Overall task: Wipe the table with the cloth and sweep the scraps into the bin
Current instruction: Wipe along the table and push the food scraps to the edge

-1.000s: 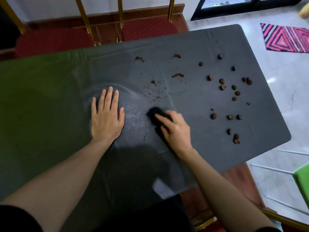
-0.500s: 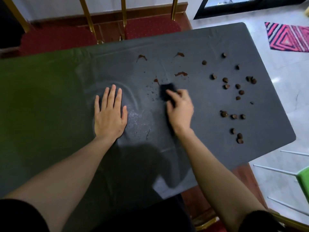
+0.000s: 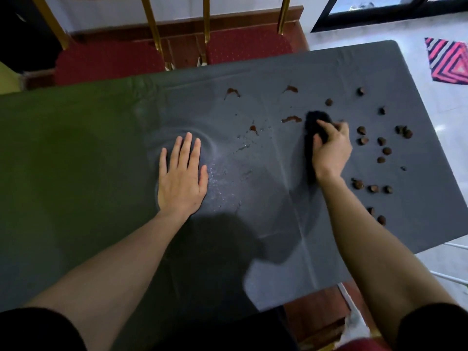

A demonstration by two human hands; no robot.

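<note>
My right hand (image 3: 330,148) grips a black cloth (image 3: 314,122) and presses it on the dark grey table cover (image 3: 266,198), just right of a brown smear (image 3: 291,119). More brown smears (image 3: 232,92) lie farther back and left. Several small brown scraps (image 3: 362,130) are scattered to the right of the cloth. My left hand (image 3: 181,177) lies flat on the table with fingers straight, left of a wet patch (image 3: 222,178). No bin is in view.
Two red-cushioned chairs with gold legs (image 3: 243,44) stand behind the table's far edge. The table's right edge (image 3: 430,138) drops to a pale floor with a striped rug (image 3: 448,62). White rods (image 3: 450,276) show at the lower right.
My right hand has carried the cloth away from me and to the right, from near the wet patch up to the smear by the scraps. The left hand has stayed flat in place.
</note>
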